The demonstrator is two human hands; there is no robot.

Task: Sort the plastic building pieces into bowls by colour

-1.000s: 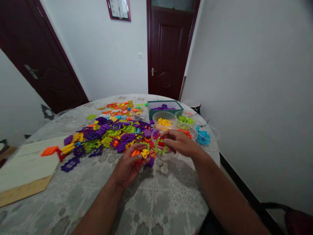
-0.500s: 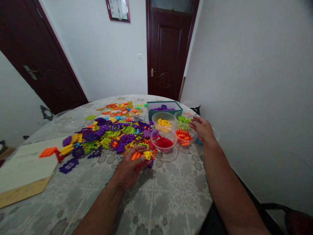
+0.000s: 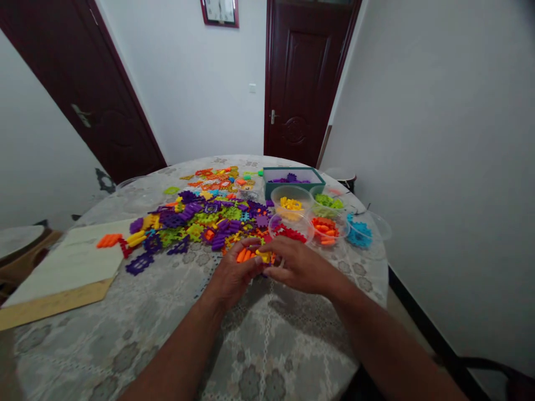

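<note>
"Where did this view look from?"
"The wearer's head, facing forward and down across the table [image 3: 309,345]!"
"And how near was it?"
"Near the left hand [image 3: 234,273] and right hand [image 3: 298,264], below mid-frame, while the far door [image 3: 307,83] and clock [image 3: 220,11] stood well back, up top!"

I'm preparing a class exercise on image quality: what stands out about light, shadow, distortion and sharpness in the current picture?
Head view: dim, soft light, darker at the top right corner; head view: a diffuse shadow on the tablecloth below the right hand; head view: wide-angle distortion likely, the door at left leaning; head view: the orange pieces in the left hand look soft-edged.
</note>
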